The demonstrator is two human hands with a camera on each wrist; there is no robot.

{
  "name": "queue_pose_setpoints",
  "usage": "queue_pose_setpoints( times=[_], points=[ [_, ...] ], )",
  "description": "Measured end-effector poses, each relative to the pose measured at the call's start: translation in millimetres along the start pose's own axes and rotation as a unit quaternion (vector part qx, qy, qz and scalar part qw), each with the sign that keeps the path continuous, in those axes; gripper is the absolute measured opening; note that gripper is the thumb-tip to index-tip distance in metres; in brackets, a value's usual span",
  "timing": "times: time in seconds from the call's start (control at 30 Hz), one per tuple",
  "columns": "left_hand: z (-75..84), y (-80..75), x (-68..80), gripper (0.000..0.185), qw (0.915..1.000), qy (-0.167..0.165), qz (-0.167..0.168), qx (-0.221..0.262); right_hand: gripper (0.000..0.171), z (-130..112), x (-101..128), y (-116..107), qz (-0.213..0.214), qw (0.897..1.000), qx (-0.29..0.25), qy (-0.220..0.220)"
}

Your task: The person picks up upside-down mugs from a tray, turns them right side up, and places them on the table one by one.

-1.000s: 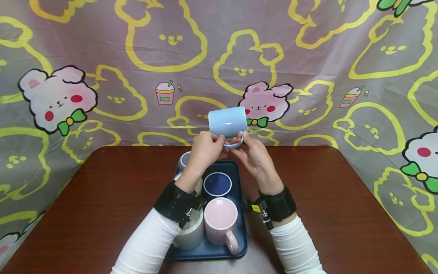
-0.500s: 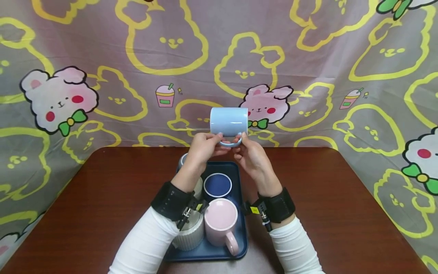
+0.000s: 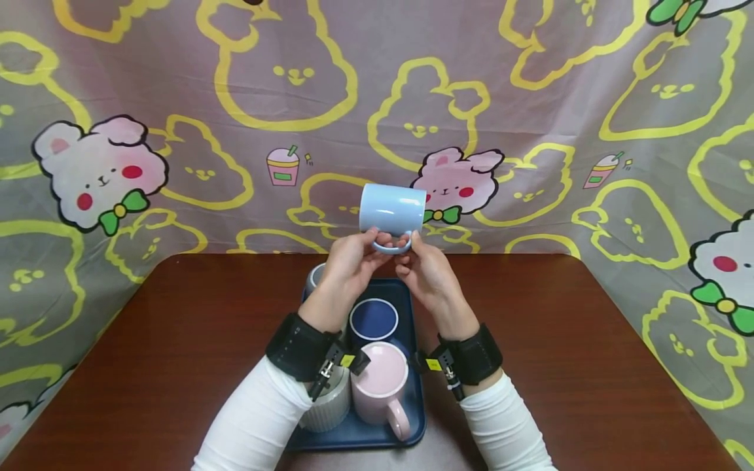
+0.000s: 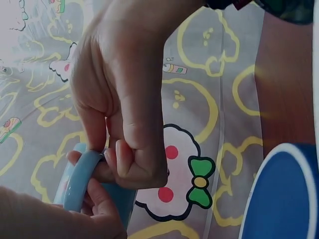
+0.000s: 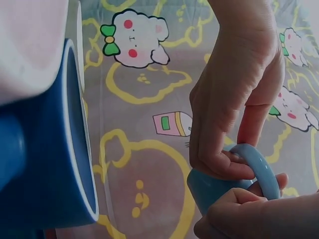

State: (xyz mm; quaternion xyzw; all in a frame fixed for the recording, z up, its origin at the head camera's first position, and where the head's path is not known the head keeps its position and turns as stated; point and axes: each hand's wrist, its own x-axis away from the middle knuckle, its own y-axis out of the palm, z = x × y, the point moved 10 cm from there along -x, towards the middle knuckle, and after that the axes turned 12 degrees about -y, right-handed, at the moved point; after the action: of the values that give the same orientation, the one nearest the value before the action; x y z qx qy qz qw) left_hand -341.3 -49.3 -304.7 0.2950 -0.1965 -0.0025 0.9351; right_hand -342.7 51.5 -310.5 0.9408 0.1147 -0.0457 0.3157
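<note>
While aloft, hands (image 3: 391, 261) pinching mug handle (image 3: 391, 247)

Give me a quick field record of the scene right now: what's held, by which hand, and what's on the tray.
held item: light blue mug, on its side in the air, handle down
left hand: fingers pinch the mug handle
right hand: fingers grip the same handle
tray: dark blue, on the brown table
on tray: pink mug, navy mug, ribbed white mug, one more mug partly hidden
</note>
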Motion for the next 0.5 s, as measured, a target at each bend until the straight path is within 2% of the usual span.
queue_pose_setpoints(
  times=[0.23,0.5],
  points=[
    [-3.2,2.6,0.1,0.022,0.9982,-0.012,-0.019,0.055,0.027,2.6,0.0,-0.6,0.005,1.0,-0.021,0.004],
    [0.7,5.8,3.4,0.022,0.9975,0.008,-0.027,0.064,0.026,0.2,-1.7,0.6,0.001,1.0,-0.031,-0.004]
  ],
)
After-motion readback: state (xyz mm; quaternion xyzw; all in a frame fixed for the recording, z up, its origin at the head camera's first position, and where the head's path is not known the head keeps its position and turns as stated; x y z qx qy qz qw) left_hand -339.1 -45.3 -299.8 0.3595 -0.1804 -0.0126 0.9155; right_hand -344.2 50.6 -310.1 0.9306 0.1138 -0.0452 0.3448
